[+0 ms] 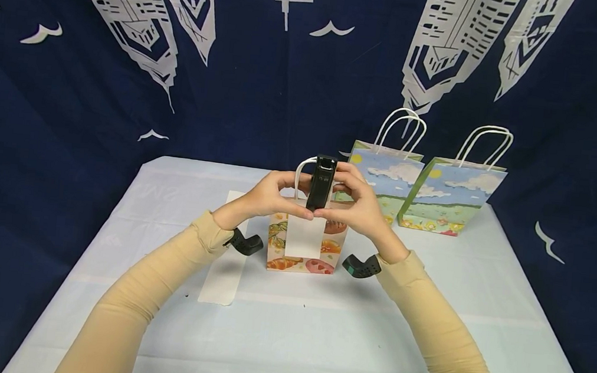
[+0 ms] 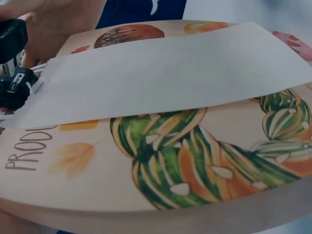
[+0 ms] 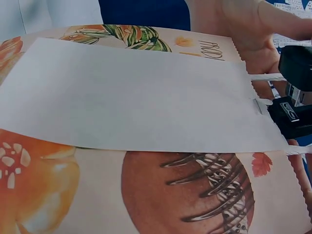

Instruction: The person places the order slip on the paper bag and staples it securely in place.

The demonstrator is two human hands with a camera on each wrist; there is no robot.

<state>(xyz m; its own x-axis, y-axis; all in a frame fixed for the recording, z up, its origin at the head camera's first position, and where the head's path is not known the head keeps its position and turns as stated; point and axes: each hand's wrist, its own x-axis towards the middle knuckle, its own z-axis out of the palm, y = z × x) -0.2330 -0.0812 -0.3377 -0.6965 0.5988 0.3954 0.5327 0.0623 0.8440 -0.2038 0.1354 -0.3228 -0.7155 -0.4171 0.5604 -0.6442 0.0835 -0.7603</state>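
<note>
A black stapler stands upright at the top of a paper bag printed with breads. My left hand holds the stapler from the left, beside the bag's white handle. From the other side my right hand grips it with fingers curled, and both thumbs meet near its lower end. A blank white paper strip lies against the bag's front. Close up, the stapler sits right at the strip's torn edge, where a small staple shows. The left fingertips are partly hidden.
Two paper bags with a sky and meadow print, one nearer the middle and another to its right, stand at the back right. A long white strip lies left of the bread bag on the pale table. A dark blue patterned curtain hangs behind.
</note>
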